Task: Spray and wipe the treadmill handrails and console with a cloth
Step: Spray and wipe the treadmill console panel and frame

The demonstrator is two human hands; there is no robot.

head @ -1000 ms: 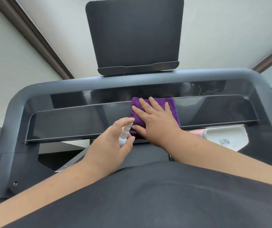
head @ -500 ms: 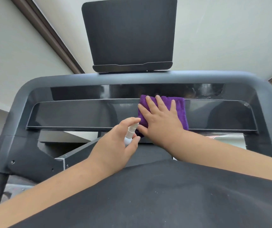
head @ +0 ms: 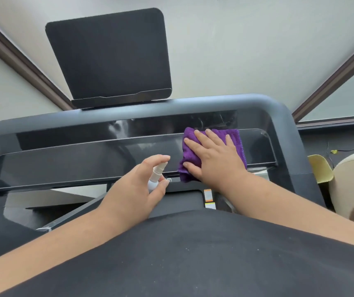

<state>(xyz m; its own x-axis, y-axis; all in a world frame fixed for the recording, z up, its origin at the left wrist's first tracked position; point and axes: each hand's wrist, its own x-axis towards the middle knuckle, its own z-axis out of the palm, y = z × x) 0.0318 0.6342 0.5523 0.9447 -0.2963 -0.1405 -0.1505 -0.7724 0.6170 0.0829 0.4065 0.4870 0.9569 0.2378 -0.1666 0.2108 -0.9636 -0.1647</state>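
Right hand (head: pixel 213 160) flat on cloth (head: pixel 234 138) against console (head: pixel 64 163); left hand (head: pixel 137 189) grips sprayer (head: pixel 155 176) — tablet stand (head: pixel 109 58) above, beige seat (head: pixel 351 181) rightward.

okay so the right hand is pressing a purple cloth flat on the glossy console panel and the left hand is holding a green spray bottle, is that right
Not quite: the spray bottle is white, not green. The head view shows the left hand gripping it, forefinger on the nozzle. The rest holds: the right hand presses the purple cloth flat on the glossy console panel.
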